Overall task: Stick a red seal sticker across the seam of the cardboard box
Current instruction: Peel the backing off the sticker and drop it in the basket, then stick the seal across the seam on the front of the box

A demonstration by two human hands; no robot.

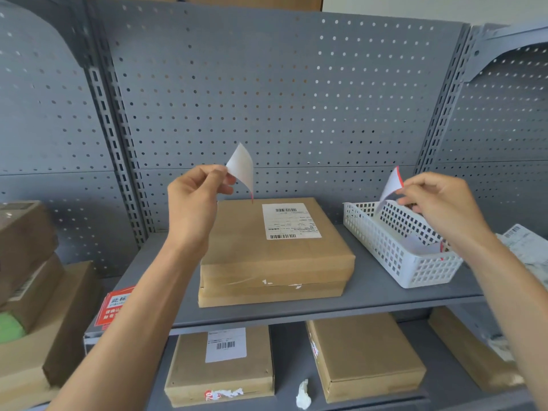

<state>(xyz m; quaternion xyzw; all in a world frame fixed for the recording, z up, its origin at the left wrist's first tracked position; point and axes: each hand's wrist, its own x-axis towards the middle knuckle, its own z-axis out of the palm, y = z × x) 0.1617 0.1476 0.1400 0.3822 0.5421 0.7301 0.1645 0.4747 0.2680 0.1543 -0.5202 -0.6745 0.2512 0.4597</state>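
A curled sticker point(242, 167) was pinched in left hand point(195, 200) fingers above the box point(275, 256), another paper point(391, 185) pinched by right hand point(439, 203) over the basket point(397, 256).

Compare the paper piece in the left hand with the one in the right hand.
The left hand pinches its piece above the cardboard box; the right hand holds its piece over the white basket. The left piece shows red only at its lower tip; the right piece has a red top edge. Both show a white side, curl, and are pinched by fingertips.
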